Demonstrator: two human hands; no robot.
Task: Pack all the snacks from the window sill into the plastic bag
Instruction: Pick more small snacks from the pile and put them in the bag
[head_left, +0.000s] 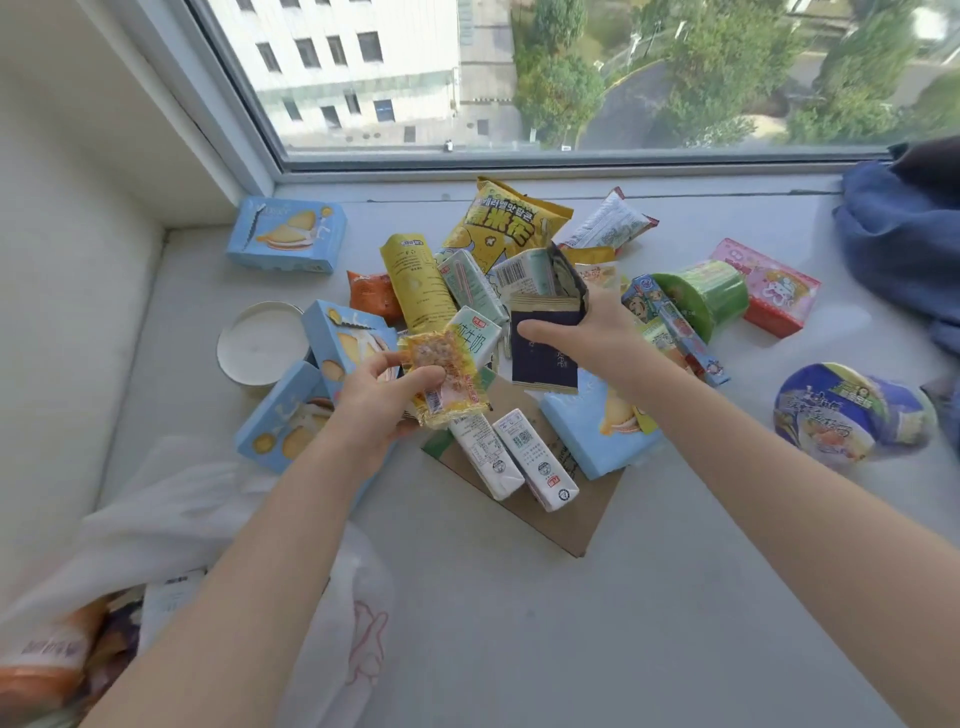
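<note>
Across the middle of the frame the window sill (519, 597) carries my snack pile; the plastic bag (218, 519) gapes lower left, ready. My right hand (597, 332) grips a dark packet (545, 353), left hand (379, 400) pinches a yellow packet (447, 384), both lifted for bagging.

Blue cloth (898, 244) lies heaped at the sill's right end, by the window (571, 78).

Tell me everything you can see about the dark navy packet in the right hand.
The dark navy packet is a flat foil-like pouch with faint pale print. Its top looks torn open, the flap bent up showing a silvery lining. The right hand pinches it near the top, holding it upright above the snack pile.
</note>
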